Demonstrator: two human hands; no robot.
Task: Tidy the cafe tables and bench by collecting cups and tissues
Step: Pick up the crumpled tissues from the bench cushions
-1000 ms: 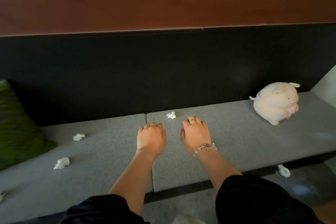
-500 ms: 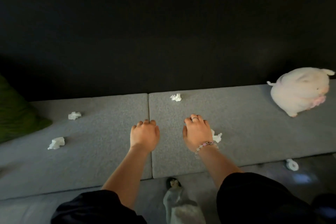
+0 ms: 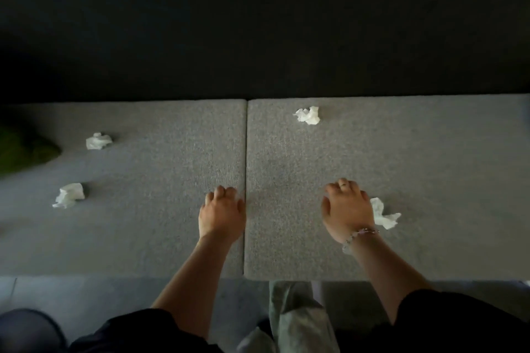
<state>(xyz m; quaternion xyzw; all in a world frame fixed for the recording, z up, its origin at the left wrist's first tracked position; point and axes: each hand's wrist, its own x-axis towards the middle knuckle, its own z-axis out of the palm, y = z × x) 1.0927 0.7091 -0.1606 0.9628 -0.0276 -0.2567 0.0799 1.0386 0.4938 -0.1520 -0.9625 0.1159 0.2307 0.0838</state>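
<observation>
Several crumpled white tissues lie on the grey bench (image 3: 444, 169). One tissue (image 3: 308, 115) sits near the backrest on the right cushion. Two more, a tissue (image 3: 98, 141) and another tissue (image 3: 69, 194), lie on the left cushion. A fourth tissue (image 3: 384, 213) lies right beside my right hand (image 3: 348, 212), partly hidden under its outer edge. That hand hovers palm down with bent fingers and thumb apart, nothing seen in its grip. My left hand (image 3: 222, 213) hangs over the seam between the cushions, fingers curled under, holding nothing. No cups are in view.
A black backrest (image 3: 258, 23) rises behind the bench. A green pillow (image 3: 25, 149) pokes in at the left edge. Grey floor (image 3: 86, 295) runs along the bench front, with my pale trouser leg (image 3: 298, 321) below.
The view has tilted down and closer; the plush pig has left the frame. Both hands have spread apart, and the tissue now shows beside my right hand.
</observation>
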